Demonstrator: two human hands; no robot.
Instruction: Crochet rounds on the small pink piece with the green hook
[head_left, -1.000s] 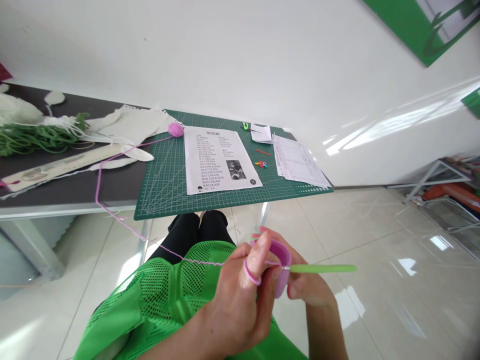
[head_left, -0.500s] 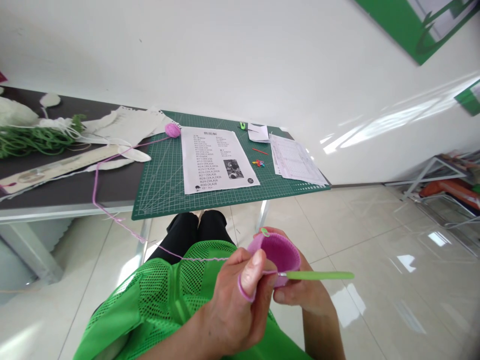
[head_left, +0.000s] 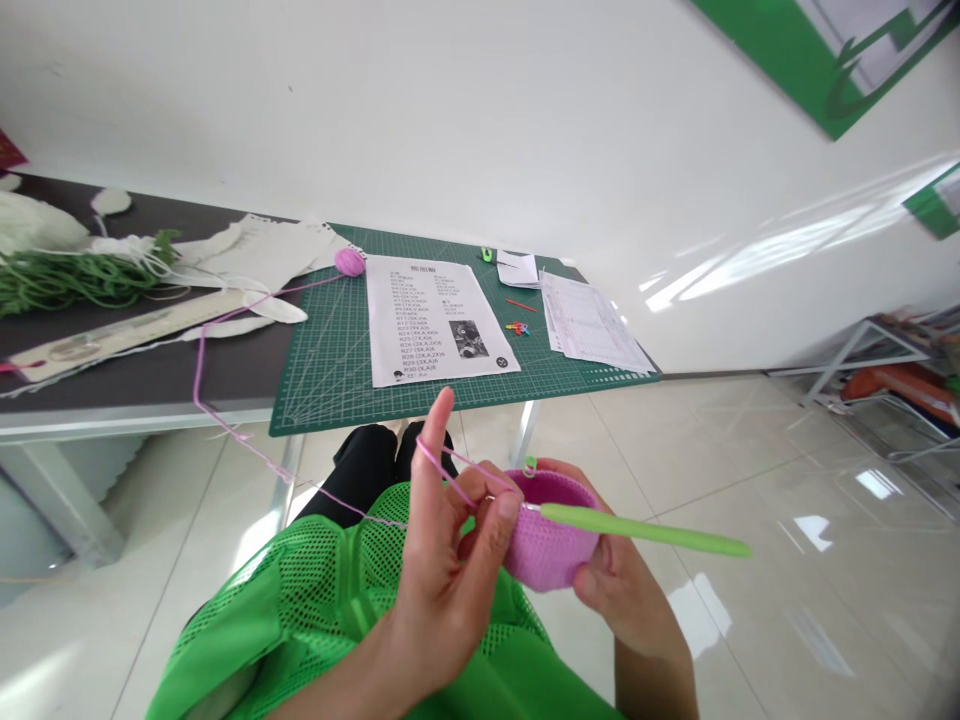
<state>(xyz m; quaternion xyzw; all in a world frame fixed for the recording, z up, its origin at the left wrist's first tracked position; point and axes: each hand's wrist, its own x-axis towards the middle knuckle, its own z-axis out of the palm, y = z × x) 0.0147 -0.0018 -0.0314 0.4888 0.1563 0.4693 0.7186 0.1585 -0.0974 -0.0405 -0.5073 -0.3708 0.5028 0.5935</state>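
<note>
A pink crocheted cup-shaped piece (head_left: 551, 555) is between my hands, its open rim upward and a light green stitch marker (head_left: 530, 466) clipped to the far edge. My left hand (head_left: 442, 560) pinches the near-left rim with thumb and fingers; its index finger stands straight up with pink yarn (head_left: 429, 450) looped round it. My right hand (head_left: 619, 580) wraps the piece's right side, thumb low on the outer wall. A crochet hook (head_left: 645, 528) with a green handle sits at the rim by my left fingertips, its handle pointing right, apart from my right fingers.
On the table lies a green cutting mat (head_left: 322, 350) with a printed pattern sheet (head_left: 420, 320), more papers (head_left: 592, 320), several coloured markers (head_left: 517, 328) and a pink yarn ball (head_left: 349, 262). Green yarn (head_left: 67, 280) and white crocheted pieces (head_left: 255, 245) lie left. The yarn strand hangs over the edge.
My left hand has turned and moved left, its index finger now raised with the yarn stretched to the work. The crocheted piece shows more outer wall. The hook's handle now slants down to the right.
</note>
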